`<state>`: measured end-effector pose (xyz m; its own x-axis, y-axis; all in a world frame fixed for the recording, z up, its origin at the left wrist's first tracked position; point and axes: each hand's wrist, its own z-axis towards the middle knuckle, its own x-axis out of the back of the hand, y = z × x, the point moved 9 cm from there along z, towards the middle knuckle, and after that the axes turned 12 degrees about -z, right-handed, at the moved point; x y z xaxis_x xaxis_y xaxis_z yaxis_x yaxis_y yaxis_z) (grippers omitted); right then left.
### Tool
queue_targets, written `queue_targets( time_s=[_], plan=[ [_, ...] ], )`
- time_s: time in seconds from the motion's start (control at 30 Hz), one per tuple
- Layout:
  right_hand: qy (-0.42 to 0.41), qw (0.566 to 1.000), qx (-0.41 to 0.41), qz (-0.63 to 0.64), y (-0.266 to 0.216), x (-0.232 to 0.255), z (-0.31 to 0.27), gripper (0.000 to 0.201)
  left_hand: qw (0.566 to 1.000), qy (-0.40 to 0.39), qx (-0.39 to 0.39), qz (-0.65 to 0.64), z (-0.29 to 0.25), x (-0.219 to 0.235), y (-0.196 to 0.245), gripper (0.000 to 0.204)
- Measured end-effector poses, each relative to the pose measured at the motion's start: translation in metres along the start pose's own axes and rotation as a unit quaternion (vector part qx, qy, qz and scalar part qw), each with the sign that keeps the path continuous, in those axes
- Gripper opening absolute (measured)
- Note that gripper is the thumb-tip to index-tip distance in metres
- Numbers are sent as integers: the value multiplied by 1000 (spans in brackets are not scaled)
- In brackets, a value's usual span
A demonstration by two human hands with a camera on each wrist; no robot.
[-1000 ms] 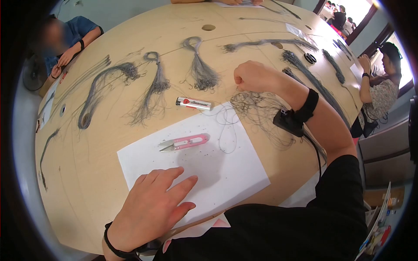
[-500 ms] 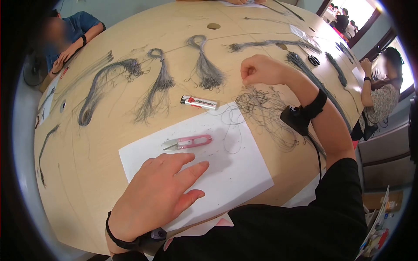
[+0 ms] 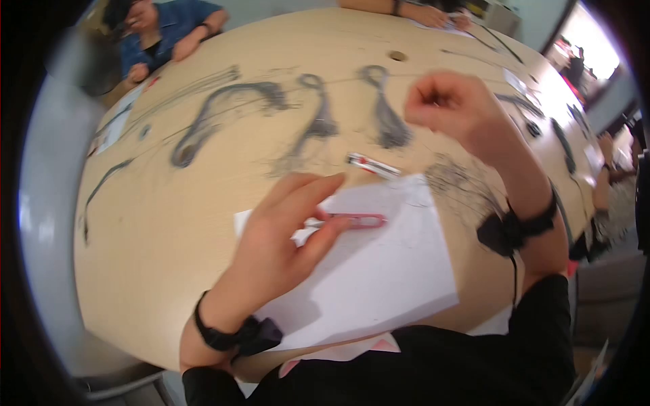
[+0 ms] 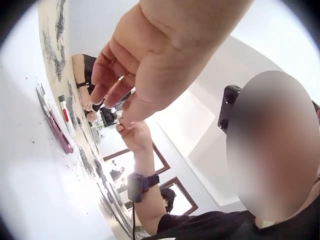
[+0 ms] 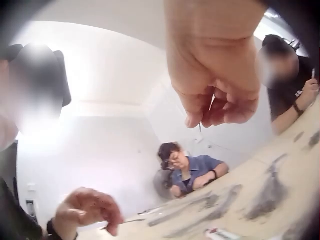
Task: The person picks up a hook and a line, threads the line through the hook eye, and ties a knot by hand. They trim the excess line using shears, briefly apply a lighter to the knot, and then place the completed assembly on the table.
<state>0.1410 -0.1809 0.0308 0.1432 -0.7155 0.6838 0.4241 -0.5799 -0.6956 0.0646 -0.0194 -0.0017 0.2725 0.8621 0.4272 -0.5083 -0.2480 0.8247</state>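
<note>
The right hand [image 3: 452,111] is up above the table [image 3: 149,264], thumb and fingertips pinched on what looks like a strand [image 5: 200,128], presumably because anything so thin needs a fingertip hold. The left hand [image 3: 288,227] hangs over the paper [image 3: 379,277], fingers loosely spread, gripping nothing. Pink snips [image 4: 61,139] lie on the sheet, likely kept within reach; its smooth white probably shows up fine ends. Beyond, wiry grey bundles [image 3: 389,118] fan from loops; a curly tangle [image 3: 460,184] sprawls beside the paper.
</note>
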Motion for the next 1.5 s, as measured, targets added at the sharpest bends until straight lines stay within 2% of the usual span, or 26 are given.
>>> queue_targets(
  time_s=[0.03,0.07,0.1,0.17,0.23,0.3,0.37,0.5,0.57,0.6,0.63,0.7,0.73,0.77,0.83,0.87,0.93,0.97,1.03,1.2,1.3,1.37,1.5],
  plan=[
    [-11,1000,13,3,-10,-14,-1,12,998,51,-16,-30,-1,11,0,34],
    [-17,999,28,4,-21,-27,-5,11,997,67,-20,-45,-3,14,-1,33],
    [-10,993,106,-50,-46,-34,-11,7,994,82,-29,-62,-4,17,1,33],
    [-43,989,137,-39,-70,-56,-13,8,992,103,-24,-65,-5,25,3,27],
    [-17,978,201,-63,-89,-64,-15,8,992,91,-49,-68,-5,27,3,21],
    [-29,976,206,-63,-91,-66,-14,7,988,122,-64,-68,-5,32,7,16],
    [-67,988,139,1,-83,-73,-7,8,990,112,-57,-60,-5,36,5,15],
    [-76,991,86,70,-68,-84,-6,13,989,124,-47,-72,-6,37,-2,11],
    [-29,975,83,203,-66,-84,-3,20,955,182,-4,-235,-7,42,-23,8],
    [12,966,110,233,-64,-87,-1,23,941,193,-11,-276,-7,43,-28,6],
    [13,968,104,230,-61,-87,-2,23,940,191,-9,-283,-7,42,-28,6],
    [-71,970,73,223,-58,-101,-1,25,899,218,34,-378,-9,43,-37,8],
    [-89,966,11,243,-52,-104,-4,23,886,203,50,-413,-9,39,-43,12],
    [-89,965,9,246,-51,-103,-4,23,886,203,53,-413,-10,39,-43,12],
    [-114,980,34,159,-51,-105,-6,14,847,200,139,-473,-14,31,-54,15],
    [-115,980,31,162,-50,-103,-6,14,847,199,143,-472,-14,29,-54,15],
    [-67,992,101,35,-60,-89,-4,13,839,225,123,-480,-13,28,-52,17],
    [-65,992,98,35,-56,-89,-3,13,839,222,125,-482,-12,27,-52,17],
    [55,982,176,40,-63,-68,-4,14,841,213,128,-480,-12,24,-51,17],
    [49,981,155,103,-63,-70,-6,12,857,177,151,-460,-13,17,-50,17],
    [69,977,184,80,-67,-67,-7,10,861,173,152,-453,-13,17,-49,16],
    [110,963,245,17,-79,-60,-12,7,863,168,155,-450,-12,17,-48,15],
    [101,950,293,-47,-84,-61,-17,13,866,137,157,-454,-11,11,-45,14]
  ],
)
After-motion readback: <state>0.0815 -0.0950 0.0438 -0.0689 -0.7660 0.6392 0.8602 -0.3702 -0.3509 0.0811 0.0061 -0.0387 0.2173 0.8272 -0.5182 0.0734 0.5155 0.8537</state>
